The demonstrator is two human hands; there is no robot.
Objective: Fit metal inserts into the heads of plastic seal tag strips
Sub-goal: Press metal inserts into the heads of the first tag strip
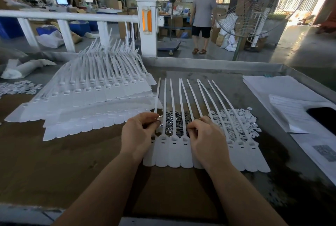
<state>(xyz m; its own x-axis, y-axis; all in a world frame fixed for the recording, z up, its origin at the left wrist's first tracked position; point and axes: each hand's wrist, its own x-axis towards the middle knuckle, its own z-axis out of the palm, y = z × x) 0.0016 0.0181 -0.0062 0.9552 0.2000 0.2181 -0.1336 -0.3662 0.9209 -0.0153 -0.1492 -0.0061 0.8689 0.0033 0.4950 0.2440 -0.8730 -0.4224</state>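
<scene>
A joined row of white plastic seal tag strips (174, 151) lies flat in front of me, tails pointing away. Behind its heads sits a heap of small metal inserts (175, 119). My left hand (138, 134) hovers over the row's left end with fingers curled, pinching a shiny metal insert at its fingertips. My right hand (205, 138) rests on the row's middle heads, fingers curled down at the edge of the insert heap; whatever they hold is hidden.
A pile of small white plastic caps (236, 122) lies right of the inserts. Stacked tag sheets (94, 102) fill the left. Papers (283, 102) and a dark phone (323, 118) sit at right. A person stands beyond the table's raised metal edge (218, 62).
</scene>
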